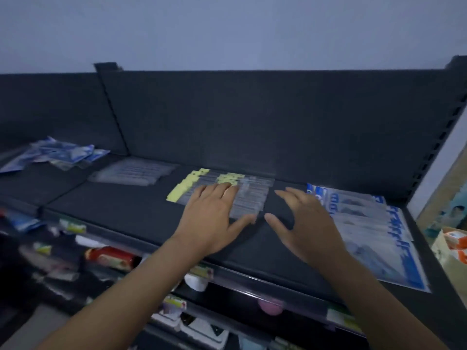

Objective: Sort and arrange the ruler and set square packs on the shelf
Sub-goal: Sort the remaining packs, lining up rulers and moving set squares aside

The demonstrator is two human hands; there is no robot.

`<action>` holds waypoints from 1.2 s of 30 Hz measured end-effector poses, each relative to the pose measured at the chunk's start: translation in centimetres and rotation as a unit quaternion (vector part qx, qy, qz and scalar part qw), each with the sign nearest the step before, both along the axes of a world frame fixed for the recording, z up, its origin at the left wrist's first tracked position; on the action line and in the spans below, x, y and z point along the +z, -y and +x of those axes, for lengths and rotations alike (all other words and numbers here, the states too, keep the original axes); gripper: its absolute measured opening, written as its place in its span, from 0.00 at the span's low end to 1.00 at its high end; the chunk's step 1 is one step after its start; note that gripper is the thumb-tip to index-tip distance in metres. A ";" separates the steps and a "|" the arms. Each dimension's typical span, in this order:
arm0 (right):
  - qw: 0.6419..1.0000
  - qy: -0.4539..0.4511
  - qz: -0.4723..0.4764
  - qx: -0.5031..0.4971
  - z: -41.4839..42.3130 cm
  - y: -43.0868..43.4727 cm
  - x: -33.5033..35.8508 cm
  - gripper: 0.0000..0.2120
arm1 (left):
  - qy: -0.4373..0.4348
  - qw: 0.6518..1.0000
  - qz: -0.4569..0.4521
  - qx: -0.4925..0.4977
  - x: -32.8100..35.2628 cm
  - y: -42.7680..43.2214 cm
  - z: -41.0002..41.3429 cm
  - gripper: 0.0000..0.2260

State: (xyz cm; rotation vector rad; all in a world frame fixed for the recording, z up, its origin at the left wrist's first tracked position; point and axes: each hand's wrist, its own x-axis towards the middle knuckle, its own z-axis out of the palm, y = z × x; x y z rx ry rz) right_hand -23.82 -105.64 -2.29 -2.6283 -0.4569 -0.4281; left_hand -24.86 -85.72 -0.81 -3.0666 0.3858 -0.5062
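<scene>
Left grip [214, 210] lies flat, fingers straight, on fanned ruler packs [252, 195] mid-shelf [126, 210], apparently to square them. Right grip [305, 218], spread and empty, hovers just beside the blue set square packs [366, 223].

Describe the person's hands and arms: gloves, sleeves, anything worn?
The left hand and right hand are bare, with no gloves, rings, watch or bands visible. The left forearm and right forearm are uncovered to the frame edge, so no sleeve shows. Dim light and blur could hide fine marks.
</scene>
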 end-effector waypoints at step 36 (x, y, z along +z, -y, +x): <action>0.966 -0.115 -0.032 0.230 16.3 -80.2 -0.6 0.15 | -0.091 0.933 0.037 0.346 -1.2 -78.4 8.3 0.25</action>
